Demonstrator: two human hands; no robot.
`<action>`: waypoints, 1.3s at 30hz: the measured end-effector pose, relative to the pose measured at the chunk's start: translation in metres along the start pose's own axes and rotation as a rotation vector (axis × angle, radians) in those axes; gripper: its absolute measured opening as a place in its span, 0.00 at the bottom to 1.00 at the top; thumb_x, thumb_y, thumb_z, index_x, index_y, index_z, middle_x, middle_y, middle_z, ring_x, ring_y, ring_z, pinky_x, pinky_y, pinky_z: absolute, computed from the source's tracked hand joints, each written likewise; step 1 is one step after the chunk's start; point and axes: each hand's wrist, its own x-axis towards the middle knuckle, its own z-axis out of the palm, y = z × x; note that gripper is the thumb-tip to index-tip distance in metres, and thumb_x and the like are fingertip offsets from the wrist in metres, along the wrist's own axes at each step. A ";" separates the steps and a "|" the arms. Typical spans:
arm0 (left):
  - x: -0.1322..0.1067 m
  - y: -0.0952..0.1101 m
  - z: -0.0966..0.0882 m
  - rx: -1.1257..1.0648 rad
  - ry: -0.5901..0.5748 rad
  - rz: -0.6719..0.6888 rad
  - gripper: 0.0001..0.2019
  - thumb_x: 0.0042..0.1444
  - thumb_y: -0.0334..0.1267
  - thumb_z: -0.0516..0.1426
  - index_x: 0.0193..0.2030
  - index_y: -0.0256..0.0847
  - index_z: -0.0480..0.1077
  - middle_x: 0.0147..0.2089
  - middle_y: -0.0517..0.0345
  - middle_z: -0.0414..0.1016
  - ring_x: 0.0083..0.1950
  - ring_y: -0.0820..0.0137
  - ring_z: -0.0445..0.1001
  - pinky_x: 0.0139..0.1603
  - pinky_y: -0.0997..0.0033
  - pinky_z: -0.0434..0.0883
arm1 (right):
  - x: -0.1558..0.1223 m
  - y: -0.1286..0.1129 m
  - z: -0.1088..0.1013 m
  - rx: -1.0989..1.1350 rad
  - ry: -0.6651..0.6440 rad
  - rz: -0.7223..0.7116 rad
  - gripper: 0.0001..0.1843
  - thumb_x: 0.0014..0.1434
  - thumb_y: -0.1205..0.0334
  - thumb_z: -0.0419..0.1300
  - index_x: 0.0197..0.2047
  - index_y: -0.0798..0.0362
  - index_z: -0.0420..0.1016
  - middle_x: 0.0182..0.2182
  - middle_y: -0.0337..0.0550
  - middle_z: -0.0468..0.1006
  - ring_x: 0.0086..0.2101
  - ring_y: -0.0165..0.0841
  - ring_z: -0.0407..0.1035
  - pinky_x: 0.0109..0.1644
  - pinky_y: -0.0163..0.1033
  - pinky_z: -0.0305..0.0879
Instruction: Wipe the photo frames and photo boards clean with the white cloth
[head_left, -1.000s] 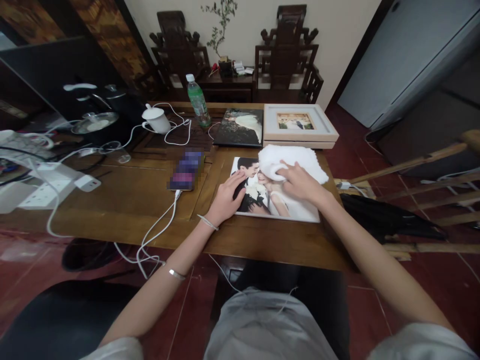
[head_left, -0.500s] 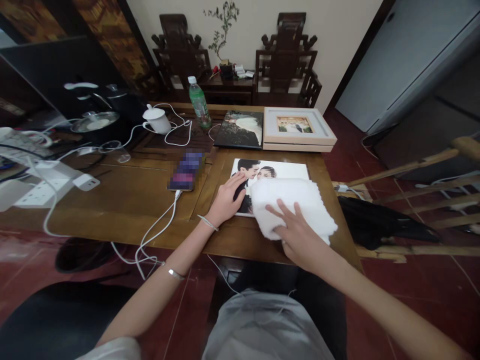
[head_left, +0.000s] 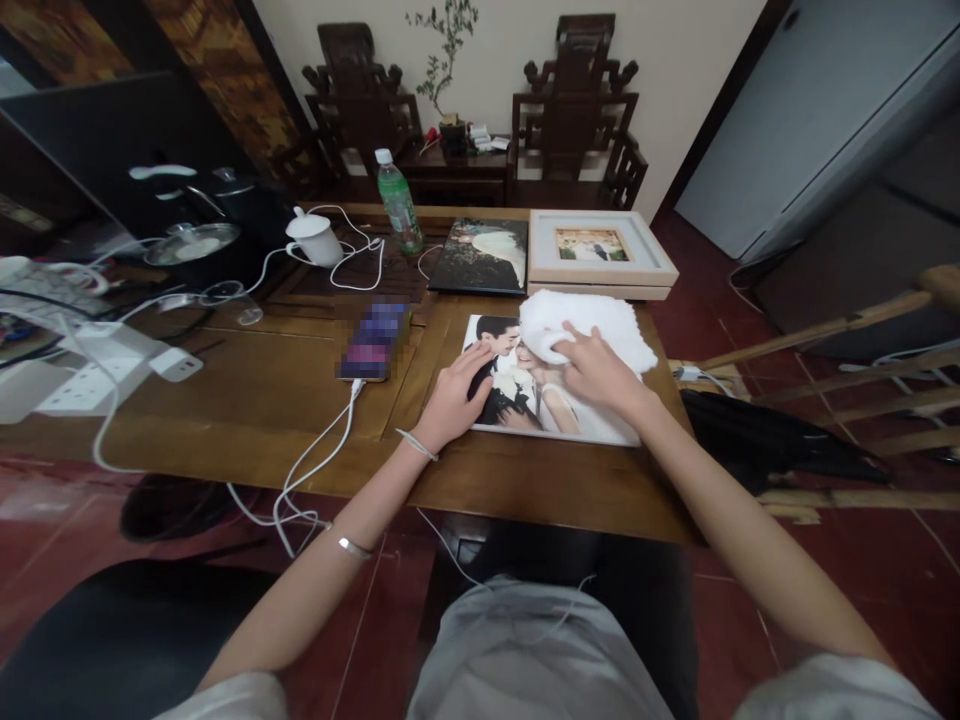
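A large photo print (head_left: 592,425) of a couple lies flat near the front edge of the wooden table (head_left: 255,400). My left hand (head_left: 454,400) rests on its left edge with the fingers spread flat, pinning it down. My right hand (head_left: 596,370) presses a white cloth (head_left: 600,320) onto the upper right part of the print, fingers bent over the cloth's bunched near edge.
Behind the print lie a dark photo panel (head_left: 480,255) and a light framed photo (head_left: 596,250). A phone (head_left: 373,342) on a white cable, a green bottle (head_left: 397,205), a white cup (head_left: 315,238) and a power strip (head_left: 97,375) sit to the left. Two dark chairs stand at the back wall.
My right hand slid the white cloth from the print's near right corner back up to its far right part. The left hand stayed in place.
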 end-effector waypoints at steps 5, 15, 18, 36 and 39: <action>0.000 0.001 0.000 0.004 -0.004 -0.006 0.19 0.62 0.33 0.50 0.60 0.42 0.64 0.65 0.51 0.63 0.68 0.64 0.57 0.67 0.52 0.57 | 0.016 -0.008 0.004 -0.038 0.068 0.071 0.23 0.51 0.77 0.46 0.47 0.61 0.72 0.56 0.62 0.68 0.62 0.53 0.50 0.60 0.68 0.44; 0.000 0.000 0.000 0.021 -0.007 -0.010 0.20 0.61 0.33 0.51 0.61 0.40 0.62 0.66 0.47 0.61 0.68 0.62 0.57 0.66 0.50 0.57 | -0.064 -0.070 0.017 -0.016 0.033 -0.068 0.22 0.47 0.80 0.48 0.40 0.57 0.77 0.63 0.54 0.61 0.64 0.57 0.45 0.62 0.73 0.41; 0.000 0.000 0.000 0.024 -0.017 -0.013 0.21 0.61 0.33 0.50 0.61 0.42 0.62 0.66 0.50 0.62 0.69 0.63 0.56 0.66 0.50 0.57 | -0.089 -0.082 0.019 0.011 0.022 -0.144 0.21 0.44 0.80 0.49 0.35 0.57 0.77 0.64 0.53 0.59 0.64 0.58 0.44 0.62 0.74 0.40; -0.001 -0.001 0.000 0.025 -0.025 -0.005 0.20 0.62 0.34 0.50 0.61 0.43 0.63 0.66 0.51 0.62 0.68 0.63 0.57 0.67 0.51 0.58 | -0.013 -0.018 0.003 0.042 -0.027 -0.014 0.21 0.50 0.75 0.50 0.45 0.57 0.75 0.63 0.53 0.62 0.65 0.51 0.45 0.64 0.68 0.41; -0.001 -0.001 0.000 0.031 -0.025 -0.001 0.20 0.62 0.34 0.50 0.62 0.43 0.62 0.66 0.51 0.62 0.69 0.63 0.56 0.67 0.51 0.58 | -0.016 -0.023 0.008 -0.018 0.014 -0.019 0.18 0.51 0.74 0.52 0.44 0.58 0.75 0.63 0.55 0.60 0.65 0.53 0.45 0.63 0.70 0.40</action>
